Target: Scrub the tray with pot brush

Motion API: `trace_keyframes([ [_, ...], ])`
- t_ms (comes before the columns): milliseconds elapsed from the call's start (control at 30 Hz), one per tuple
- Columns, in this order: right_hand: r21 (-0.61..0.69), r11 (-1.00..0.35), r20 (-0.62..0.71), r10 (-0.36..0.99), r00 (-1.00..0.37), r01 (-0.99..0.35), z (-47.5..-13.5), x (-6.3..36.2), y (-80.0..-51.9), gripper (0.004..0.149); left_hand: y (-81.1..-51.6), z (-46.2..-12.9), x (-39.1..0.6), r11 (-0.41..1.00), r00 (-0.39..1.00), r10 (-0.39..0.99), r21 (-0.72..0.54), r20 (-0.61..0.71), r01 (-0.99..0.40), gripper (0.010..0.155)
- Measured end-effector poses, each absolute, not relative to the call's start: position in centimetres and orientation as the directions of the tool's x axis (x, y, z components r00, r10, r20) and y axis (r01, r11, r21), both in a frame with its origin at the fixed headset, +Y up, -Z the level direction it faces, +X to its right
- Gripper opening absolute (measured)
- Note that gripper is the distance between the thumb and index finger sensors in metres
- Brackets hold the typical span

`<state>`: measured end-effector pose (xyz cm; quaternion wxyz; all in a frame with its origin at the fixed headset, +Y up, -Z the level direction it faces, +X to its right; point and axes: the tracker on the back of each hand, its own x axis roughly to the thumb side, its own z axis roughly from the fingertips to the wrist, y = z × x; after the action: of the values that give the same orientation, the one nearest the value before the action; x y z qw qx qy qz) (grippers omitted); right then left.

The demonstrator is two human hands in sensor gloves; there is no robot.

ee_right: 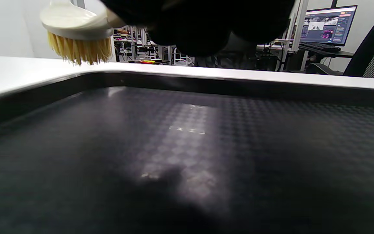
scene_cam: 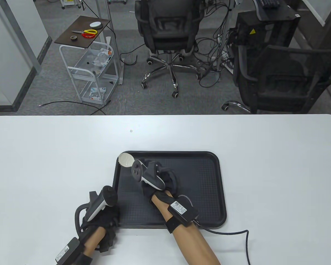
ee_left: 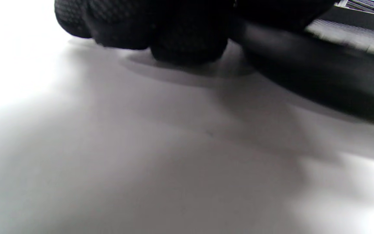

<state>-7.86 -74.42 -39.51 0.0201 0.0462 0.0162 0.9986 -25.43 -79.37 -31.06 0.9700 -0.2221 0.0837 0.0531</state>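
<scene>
Black rectangular tray (scene_cam: 204, 176) with rounded corners and a raised rim lies flat on the white, smooth desk (scene_cam: 264, 143), near the front edge and about centre. Tray floor is matte plastic with a fine embossed checker texture; right wrist view shows a dull sheen patch on it.

Right hand (scene_cam: 161, 180) in a black knit glove sits over the tray's left half, white-and-black tracker on its back. Its grip is closed around the handle of the pot brush (scene_cam: 126, 160); the handle itself is hidden under the fingers. Brush head is a round, cream-white plastic disc, at the tray's far-left corner. In the right wrist view the pot brush (ee_right: 76, 31) shows stiff straw-coloured bristles pointing down, with the tips hanging over the tray's far rim; cannot tell if they touch it.

Left hand (scene_cam: 102, 215) rests on the desk at the tray's near-left corner, against the rim. In the left wrist view the gloved fingers (ee_left: 187, 42) are curled down to the desk surface beside the dark tray edge (ee_left: 320, 74); view is blurred, so cannot tell if the grip pinches the rim or only presses beside it.

A black cable (scene_cam: 237, 234) trails across the desk from the right wrist.
</scene>
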Motion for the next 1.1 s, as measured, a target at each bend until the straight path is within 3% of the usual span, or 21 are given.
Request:
trace_keyframes([
  [233,0.056,-0.998,0.078,0.012,-0.997,-0.007,-40.6,-7.1,-76.3,0.056,-79.4,-31.1,-25.4,0.896,0.981,0.062,-0.423,-0.185,-0.136,0.078],
  [400,0.059,-0.998,0.040,-0.025,-0.999,0.027,-40.5,-2.4,-75.8,0.055,-79.5,-31.1,-25.4,0.894,0.981,0.064,-0.425,-0.185,-0.139,0.078],
  [833,0.094,-0.991,-0.241,-0.111,-0.964,0.090,-38.9,14.6,-75.0,0.053,-79.5,-31.1,-25.3,0.896,0.981,0.055,-0.424,-0.187,-0.132,0.078],
  [1100,0.107,-0.983,-0.291,-0.175,-0.941,0.150,-38.6,16.5,-74.7,0.054,-79.6,-31.1,-25.3,0.895,0.981,0.056,-0.427,-0.188,-0.133,0.078],
])
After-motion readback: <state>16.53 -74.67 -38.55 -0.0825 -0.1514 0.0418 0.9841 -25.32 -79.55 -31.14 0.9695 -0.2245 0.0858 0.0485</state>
